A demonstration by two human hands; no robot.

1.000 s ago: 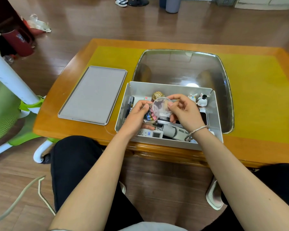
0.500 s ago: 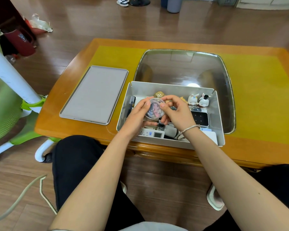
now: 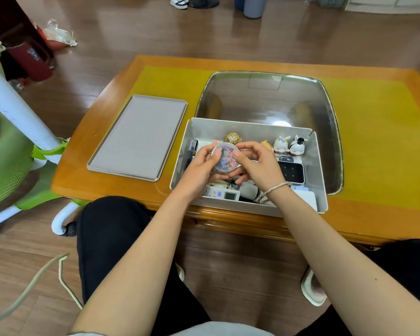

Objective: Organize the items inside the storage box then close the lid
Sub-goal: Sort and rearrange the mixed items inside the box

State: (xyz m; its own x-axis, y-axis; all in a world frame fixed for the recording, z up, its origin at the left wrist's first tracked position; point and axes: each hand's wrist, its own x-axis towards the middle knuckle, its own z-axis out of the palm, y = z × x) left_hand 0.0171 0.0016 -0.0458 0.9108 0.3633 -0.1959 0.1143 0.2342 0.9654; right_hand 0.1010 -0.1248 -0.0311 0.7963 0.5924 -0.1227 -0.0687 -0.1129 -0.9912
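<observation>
1. Both hands up over the storage box point(image 3: 249, 128), left hand point(image 3: 199, 168) and right hand point(image 3: 257, 166) curled round a small round clear case point(image 3: 224, 158) with coloured bits inside, thumbs pressed on its lid.
2. Grey open-topped box, sitting at the near edge of the bench point(image 3: 374, 132), its own lid point(image 3: 138, 137) lying flat just to the left, off the box.
3. Inside, along the far wall: a gold knobbly ornament point(image 3: 233, 137), two white rabbit figurines point(image 3: 290, 144) side by side, a black pen point(image 3: 192, 151) at the left wall.
4. Nearer in: a black device point(image 3: 291, 172) at the right, a white remote control point(image 3: 222, 194) against the front wall, partly under the wrists.
5. Silver bracelet point(image 3: 275, 189) on the right wrist.
6. Wooden bench with yellow mat, glass panel point(image 3: 267, 100) behind the box; brown wood floor point(image 3: 131, 27), green chair point(image 3: 7, 161) at left.
</observation>
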